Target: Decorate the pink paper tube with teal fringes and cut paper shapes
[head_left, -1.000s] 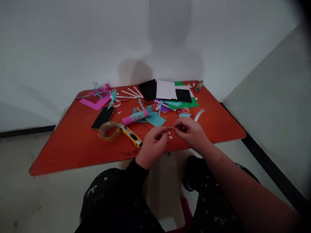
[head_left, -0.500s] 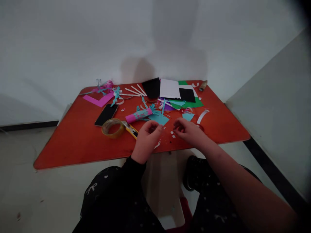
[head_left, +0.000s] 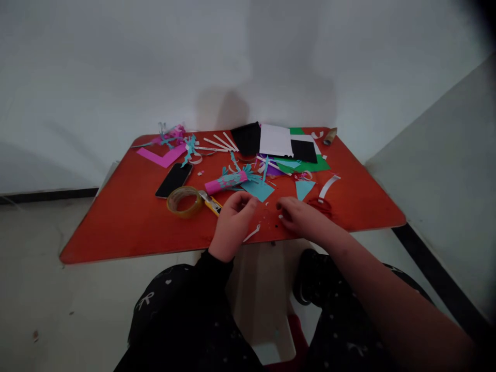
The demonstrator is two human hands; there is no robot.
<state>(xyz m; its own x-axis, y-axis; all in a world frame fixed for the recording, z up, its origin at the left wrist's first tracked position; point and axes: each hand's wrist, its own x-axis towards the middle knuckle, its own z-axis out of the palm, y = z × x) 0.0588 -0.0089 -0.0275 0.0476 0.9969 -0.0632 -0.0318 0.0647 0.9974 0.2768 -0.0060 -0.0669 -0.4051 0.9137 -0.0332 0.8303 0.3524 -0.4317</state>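
Note:
My left hand [head_left: 234, 222] is curled above the front of the red table, thumb and fingertips drawn together. Whatever it may hold is hidden or too small to make out. Just beside its wrist lies a yellow utility knife [head_left: 211, 203], partly covered by the hand. My right hand [head_left: 296, 214] hovers low over small white paper scraps, fingers bent inward; anything in them cannot be made out. A white paper strip [head_left: 252, 233] lies between the hands near the table edge. Beyond them are a turquoise paper piece [head_left: 260, 190] and a pink tube with turquoise fringe [head_left: 227, 182].
Left on the red table [head_left: 124, 222] are a tape roll [head_left: 170, 203] and a phone [head_left: 174, 180]. Along the back lie white sticks [head_left: 220, 142], a white sheet [head_left: 276, 139], green paper [head_left: 323, 164] and a cardboard tube [head_left: 330, 136]. A wall stands behind.
My right hand has lowered slightly toward the white scraps, its fingers turned more downward. My left hand stays about the same. The view has shifted slightly, moving the table rightward in it.

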